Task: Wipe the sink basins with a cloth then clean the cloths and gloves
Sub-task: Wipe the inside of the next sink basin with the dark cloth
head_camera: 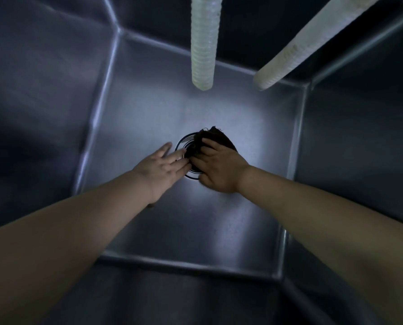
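I look straight down into a deep steel sink basin [149, 109]. At the middle of its floor lies the round drain [184, 141]. My right hand [217, 167] presses a dark cloth [217, 137] down over the drain's right side, fingers curled on the cloth. My left hand [163, 165] rests flat beside it, fingers spread, fingertips touching the drain's left edge and the cloth. Both forearms are bare; no gloves are in view.
Two pale ribbed hoses hang into the basin from above: one straight down [204, 43], one slanting in from the upper right [313, 43]. Steep steel walls enclose the basin floor on all sides.
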### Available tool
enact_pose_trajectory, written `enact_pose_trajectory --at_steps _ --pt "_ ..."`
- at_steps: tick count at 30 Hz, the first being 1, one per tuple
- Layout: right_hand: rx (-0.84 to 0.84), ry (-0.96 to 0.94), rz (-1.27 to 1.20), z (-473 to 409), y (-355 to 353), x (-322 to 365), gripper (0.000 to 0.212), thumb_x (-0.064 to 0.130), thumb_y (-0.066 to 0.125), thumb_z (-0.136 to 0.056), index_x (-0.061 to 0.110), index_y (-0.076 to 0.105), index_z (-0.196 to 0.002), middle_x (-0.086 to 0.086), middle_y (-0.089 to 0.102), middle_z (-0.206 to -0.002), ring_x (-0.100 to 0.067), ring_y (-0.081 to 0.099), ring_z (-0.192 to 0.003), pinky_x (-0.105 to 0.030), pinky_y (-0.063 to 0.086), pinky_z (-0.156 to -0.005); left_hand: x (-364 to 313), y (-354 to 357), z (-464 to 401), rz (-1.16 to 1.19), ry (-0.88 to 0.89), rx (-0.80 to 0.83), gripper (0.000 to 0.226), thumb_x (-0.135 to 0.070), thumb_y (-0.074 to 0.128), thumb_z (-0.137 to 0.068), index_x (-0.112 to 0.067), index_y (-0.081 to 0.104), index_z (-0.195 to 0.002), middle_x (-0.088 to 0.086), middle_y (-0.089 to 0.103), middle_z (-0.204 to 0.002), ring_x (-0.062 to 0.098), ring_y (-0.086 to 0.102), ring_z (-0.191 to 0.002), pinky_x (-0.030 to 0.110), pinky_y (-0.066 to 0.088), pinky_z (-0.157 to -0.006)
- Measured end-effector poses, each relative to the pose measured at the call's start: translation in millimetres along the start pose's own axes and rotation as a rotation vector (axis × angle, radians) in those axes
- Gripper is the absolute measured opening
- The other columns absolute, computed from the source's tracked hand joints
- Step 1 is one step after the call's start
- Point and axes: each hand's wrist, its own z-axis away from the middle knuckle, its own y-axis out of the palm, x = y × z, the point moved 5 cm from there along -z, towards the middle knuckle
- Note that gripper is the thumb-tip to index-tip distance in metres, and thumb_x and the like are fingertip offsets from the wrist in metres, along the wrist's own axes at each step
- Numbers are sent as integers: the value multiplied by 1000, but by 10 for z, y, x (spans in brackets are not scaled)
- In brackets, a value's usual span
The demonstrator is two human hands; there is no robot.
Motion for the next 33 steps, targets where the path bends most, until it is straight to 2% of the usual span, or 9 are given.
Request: enact_pose_trajectory --at_steps 2,5,10,14,17,20,23,27,33 --pt "29 41 19 -25 15 28 63 47 24 -97 7 29 -145 -7 40 -147 -22 26 -138 -35 -10 -118 22 -8 -48 -27 3 11 127 -47 79 -61 -11 -5 -150 8 1 -157 27 -10 -145 47 -16 -112" --pt "61 104 36 -21 16 82 66 50 17 -97 6 25 -147 -8 35 -150 -21 20 -142 -37 -11 -118 34 -20 -55 -36 -4 -10 132 -52 80 -55 -12 -4 -150 6 5 -157 26 -9 -145 46 -21 -108" --pt "13 176 -38 -27 -11 161 61 44 20 -98 5 35 -142 -9 46 -142 -23 28 -137 -36 -9 -118 69 -20 -35 -19 -1 -6 133 -53 80 -54 -14 -2 -150 3 4 -158 25 -11 -145 47 -22 -108" --pt "-83 245 -233 -83 -60 143 46 32 34 -97 2 60 -119 -12 65 -115 -26 46 -119 -33 -2 -119 92 -22 -41 4 2 -7 133 -55 80 -52 -14 0 -150 4 5 -158 23 -12 -145 48 -24 -105" --pt "-127 309 -395 -97 -67 61 28 19 45 -89 6 66 -104 -9 68 -99 -23 50 -110 -24 -10 -115 98 -32 -43 0 8 -6 134 -56 79 -51 -13 -1 -150 5 4 -158 23 -11 -145 50 -22 -107" --pt "-145 352 -520 -99 -27 20 28 9 49 -83 6 61 -108 -9 66 -102 -22 49 -114 -15 -20 -109 121 -20 -40 11 8 2 136 -58 79 -50 -14 -3 -150 6 -3 -159 22 -15 -145 49 -24 -105" --pt "-71 383 -590 -122 36 -2 36 11 48 -83 11 53 -119 -9 59 -118 -21 34 -133 -22 -17 -113 124 -29 -41 19 3 19 138 -58 79 -50 -14 -5 -150 6 -7 -159 21 -18 -144 49 -23 -107" --pt "-16 321 -562 -141 11 -15 41 12 47 -84 14 52 -124 -8 59 -113 -13 37 -126 -12 -30 -99 104 -52 -50 19 9 48 137 -57 80 -52 -13 -5 -150 10 -8 -158 22 -20 -143 51 -22 -108" --pt "-12 189 -260 -50 -98 22 38 32 35 -96 16 59 -122 -2 65 -114 -16 47 -117 -30 -13 -114 102 -62 -55 15 -1 46 135 -59 79 -53 -16 -4 -151 5 -8 -159 21 -19 -144 51 -22 -107"
